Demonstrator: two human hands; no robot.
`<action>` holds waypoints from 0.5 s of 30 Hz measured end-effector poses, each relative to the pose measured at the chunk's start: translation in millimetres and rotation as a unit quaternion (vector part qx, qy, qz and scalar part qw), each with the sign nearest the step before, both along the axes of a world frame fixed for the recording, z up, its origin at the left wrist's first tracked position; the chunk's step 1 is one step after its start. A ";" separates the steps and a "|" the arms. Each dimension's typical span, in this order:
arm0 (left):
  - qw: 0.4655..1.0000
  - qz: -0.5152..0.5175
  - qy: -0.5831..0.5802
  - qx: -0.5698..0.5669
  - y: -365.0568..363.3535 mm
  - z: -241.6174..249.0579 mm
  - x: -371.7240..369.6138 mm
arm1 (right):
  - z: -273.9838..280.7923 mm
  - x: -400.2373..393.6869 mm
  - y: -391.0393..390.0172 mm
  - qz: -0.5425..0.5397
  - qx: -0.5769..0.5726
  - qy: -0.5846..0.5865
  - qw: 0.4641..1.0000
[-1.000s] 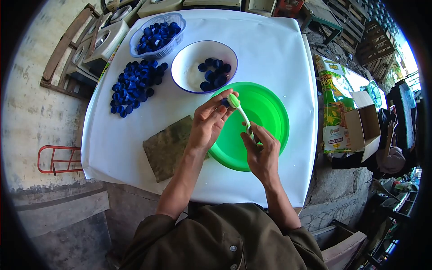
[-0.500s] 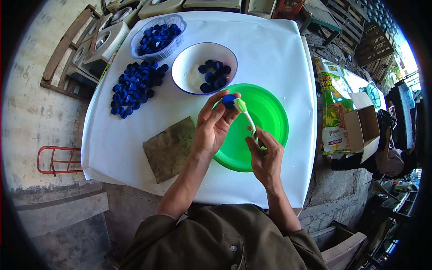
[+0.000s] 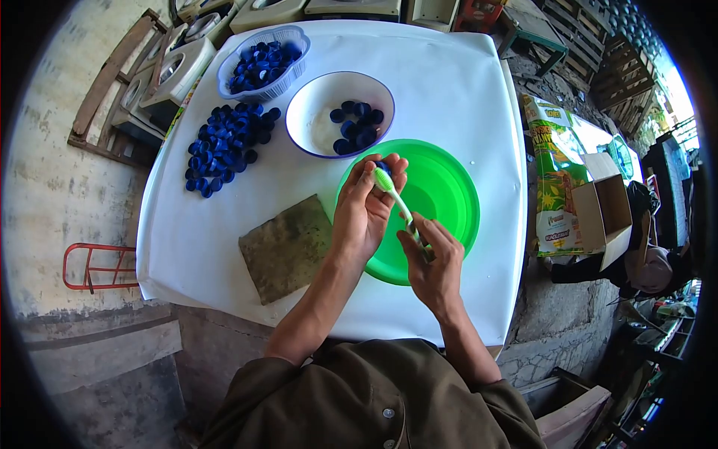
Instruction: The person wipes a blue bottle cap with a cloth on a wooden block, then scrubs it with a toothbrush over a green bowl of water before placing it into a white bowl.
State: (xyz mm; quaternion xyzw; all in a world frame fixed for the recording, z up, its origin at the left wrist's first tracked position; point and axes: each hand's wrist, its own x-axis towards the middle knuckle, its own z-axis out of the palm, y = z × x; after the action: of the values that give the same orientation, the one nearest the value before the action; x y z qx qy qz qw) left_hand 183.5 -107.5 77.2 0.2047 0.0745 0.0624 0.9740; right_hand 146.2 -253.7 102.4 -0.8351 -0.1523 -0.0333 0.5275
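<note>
My left hand [image 3: 365,206] is closed round a blue bottle cap [image 3: 384,166], mostly hidden by the fingers and the brush head. In my right hand [image 3: 436,262] is a green and white toothbrush [image 3: 396,196], its head against the cap. Both hands are over a green basin [image 3: 452,187]. Behind it, a white bowl [image 3: 314,101] with a blue rim holds several blue caps [image 3: 363,127] and some pale wet-looking matter. A pile of loose blue caps [image 3: 221,146] lies on the left of the table, below a pale blue plastic basket [image 3: 280,88] full of caps.
A worn grey-brown slab [image 3: 284,247] lies on the white-covered table [image 3: 456,67], left of my forearm. Right of the table are a cardboard box [image 3: 602,213], a green and yellow packet [image 3: 553,172] and another person [image 3: 651,266]. A red metal frame [image 3: 97,266] stands left.
My left fingers have turned and curled further round the cap, hiding more of it. The toothbrush head has shifted left, and my right hand has moved slightly down and left.
</note>
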 end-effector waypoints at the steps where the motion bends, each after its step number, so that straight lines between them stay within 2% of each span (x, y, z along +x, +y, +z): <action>1: 0.999 -0.004 0.014 -0.039 0.6 -1.3 1.2 | 1.5 -2.7 1.6 0.007 0.025 0.003 1.000; 3: 0.996 -0.010 0.034 -0.083 2.4 -0.8 1.7 | -7.1 -2.2 0.2 -0.001 0.014 -0.016 1.000; 6: 0.994 -0.033 0.052 -0.086 -0.2 3.4 -1.9 | -7.0 3.3 -1.7 -0.026 -0.001 -0.030 0.999; 8: 0.995 -0.048 0.073 -0.046 -5.9 8.2 -7.8 | -2.6 6.8 -1.5 -0.034 -0.009 -0.037 0.999; 13: 0.994 -0.039 0.045 -0.088 0.2 5.1 -6.9 | -3.6 2.1 -3.6 -0.010 -0.001 -0.042 0.999; 15: 0.995 -0.020 0.064 -0.069 -2.7 10.6 -5.9 | -1.4 3.0 -5.0 -0.019 -0.007 -0.021 1.000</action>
State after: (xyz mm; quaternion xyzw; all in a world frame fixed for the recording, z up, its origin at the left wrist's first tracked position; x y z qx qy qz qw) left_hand 177.6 -110.2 87.7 0.1417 0.1363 0.0242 0.9802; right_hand 149.2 -258.7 101.0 -0.8408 -0.1476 -0.0596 0.5174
